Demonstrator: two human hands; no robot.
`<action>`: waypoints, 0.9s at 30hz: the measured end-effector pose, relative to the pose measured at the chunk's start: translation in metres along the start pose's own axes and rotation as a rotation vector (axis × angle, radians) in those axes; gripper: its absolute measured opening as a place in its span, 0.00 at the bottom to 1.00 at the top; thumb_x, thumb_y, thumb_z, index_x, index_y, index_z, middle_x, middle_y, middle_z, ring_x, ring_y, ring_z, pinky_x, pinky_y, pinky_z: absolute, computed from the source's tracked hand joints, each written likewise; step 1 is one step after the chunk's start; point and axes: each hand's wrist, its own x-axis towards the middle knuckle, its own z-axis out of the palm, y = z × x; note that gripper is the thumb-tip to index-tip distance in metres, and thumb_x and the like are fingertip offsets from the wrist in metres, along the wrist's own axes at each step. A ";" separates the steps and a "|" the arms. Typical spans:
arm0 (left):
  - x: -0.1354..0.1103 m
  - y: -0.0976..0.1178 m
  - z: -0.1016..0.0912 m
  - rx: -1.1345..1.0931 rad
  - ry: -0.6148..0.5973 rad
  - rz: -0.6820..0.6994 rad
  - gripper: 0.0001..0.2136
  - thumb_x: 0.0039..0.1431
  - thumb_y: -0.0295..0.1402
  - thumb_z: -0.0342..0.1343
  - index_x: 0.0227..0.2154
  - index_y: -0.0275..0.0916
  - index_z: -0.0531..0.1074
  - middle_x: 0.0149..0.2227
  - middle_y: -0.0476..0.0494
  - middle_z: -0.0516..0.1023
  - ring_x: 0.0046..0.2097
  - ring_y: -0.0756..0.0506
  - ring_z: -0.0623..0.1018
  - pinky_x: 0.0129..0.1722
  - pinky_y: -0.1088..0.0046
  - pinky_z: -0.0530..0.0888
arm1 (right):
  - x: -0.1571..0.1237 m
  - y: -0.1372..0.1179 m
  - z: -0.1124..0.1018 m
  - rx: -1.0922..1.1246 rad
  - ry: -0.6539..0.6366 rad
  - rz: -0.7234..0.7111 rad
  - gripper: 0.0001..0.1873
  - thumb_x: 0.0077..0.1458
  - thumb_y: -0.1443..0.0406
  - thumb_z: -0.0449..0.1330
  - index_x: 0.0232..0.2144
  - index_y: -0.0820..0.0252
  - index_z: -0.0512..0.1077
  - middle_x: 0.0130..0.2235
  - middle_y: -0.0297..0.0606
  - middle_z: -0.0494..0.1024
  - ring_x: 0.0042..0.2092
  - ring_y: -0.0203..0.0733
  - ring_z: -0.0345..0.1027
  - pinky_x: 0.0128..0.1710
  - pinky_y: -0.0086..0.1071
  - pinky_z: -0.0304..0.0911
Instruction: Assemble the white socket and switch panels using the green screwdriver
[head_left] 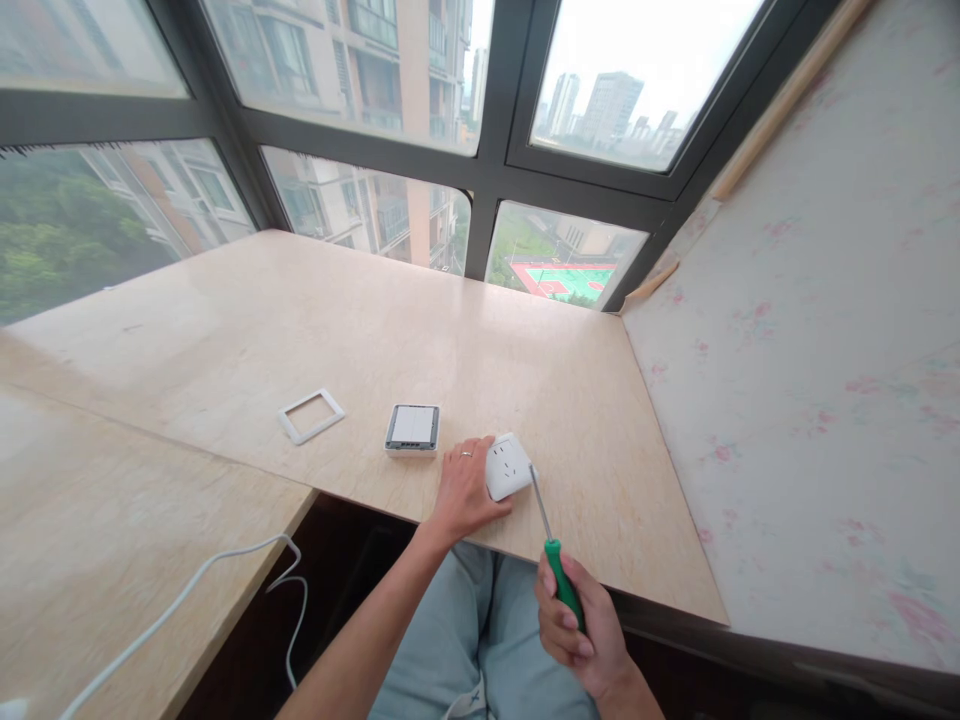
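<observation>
A white wall socket [508, 465] lies on the beige stone sill [315, 320] near its front edge. My left hand [463, 490] rests on the socket's left side and grips it, a ring on one finger. My right hand [581, 625] is closed round the green handle of a screwdriver [553, 545]. The metal tip of the shaft touches the socket's right edge. A white switch module with a grey rim [412, 428] sits just left of my left hand. Further left lies an empty white cover frame [310, 415].
Dark-framed windows [487, 170] run along the back of the sill. A papered wall [810, 380] closes the right side. A white cable [225, 570] hangs off the lower counter [97, 540] at the left. My legs in light trousers [480, 620] are below the sill edge.
</observation>
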 end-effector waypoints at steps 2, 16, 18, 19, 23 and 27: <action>-0.002 -0.001 0.002 -0.011 -0.018 0.018 0.42 0.42 0.41 0.65 0.60 0.35 0.56 0.53 0.33 0.69 0.54 0.33 0.69 0.54 0.55 0.64 | -0.001 -0.011 0.010 -0.033 -0.095 -0.131 0.19 0.57 0.51 0.62 0.26 0.60 0.68 0.15 0.21 0.57 0.11 0.21 0.35 0.10 0.19 0.37; -0.005 -0.005 -0.006 -0.257 -0.028 0.002 0.35 0.45 0.45 0.66 0.54 0.38 0.61 0.52 0.36 0.71 0.52 0.35 0.72 0.53 0.55 0.67 | 0.005 -0.085 0.032 -0.886 0.278 -0.515 0.18 0.53 0.54 0.66 0.28 0.60 0.65 0.29 0.29 0.67 0.22 0.26 0.59 0.23 0.25 0.54; -0.005 -0.006 -0.006 -0.278 -0.041 0.005 0.35 0.45 0.45 0.67 0.54 0.39 0.61 0.52 0.37 0.71 0.51 0.35 0.72 0.52 0.55 0.67 | 0.011 -0.096 0.033 -1.054 0.354 -0.522 0.19 0.50 0.53 0.67 0.32 0.59 0.66 0.36 0.32 0.70 0.22 0.26 0.58 0.22 0.26 0.55; -0.005 -0.006 -0.006 -0.288 -0.045 0.013 0.35 0.45 0.45 0.67 0.54 0.39 0.61 0.52 0.37 0.71 0.52 0.35 0.72 0.53 0.55 0.67 | 0.016 -0.100 0.034 -1.151 0.377 -0.524 0.19 0.49 0.53 0.68 0.35 0.58 0.68 0.39 0.33 0.71 0.23 0.27 0.59 0.22 0.27 0.56; -0.004 -0.008 -0.005 -0.312 -0.049 0.049 0.35 0.46 0.45 0.66 0.55 0.40 0.61 0.55 0.36 0.69 0.55 0.35 0.70 0.54 0.55 0.65 | 0.039 -0.111 0.041 -1.519 0.344 -0.584 0.27 0.46 0.55 0.68 0.47 0.56 0.69 0.41 0.36 0.73 0.36 0.37 0.67 0.35 0.32 0.65; -0.004 -0.006 -0.007 -0.308 -0.058 0.041 0.35 0.46 0.45 0.67 0.55 0.40 0.61 0.56 0.36 0.69 0.56 0.35 0.69 0.54 0.55 0.65 | 0.061 -0.120 0.038 -1.637 0.364 -0.556 0.18 0.54 0.52 0.60 0.41 0.58 0.69 0.38 0.37 0.75 0.36 0.40 0.69 0.35 0.34 0.65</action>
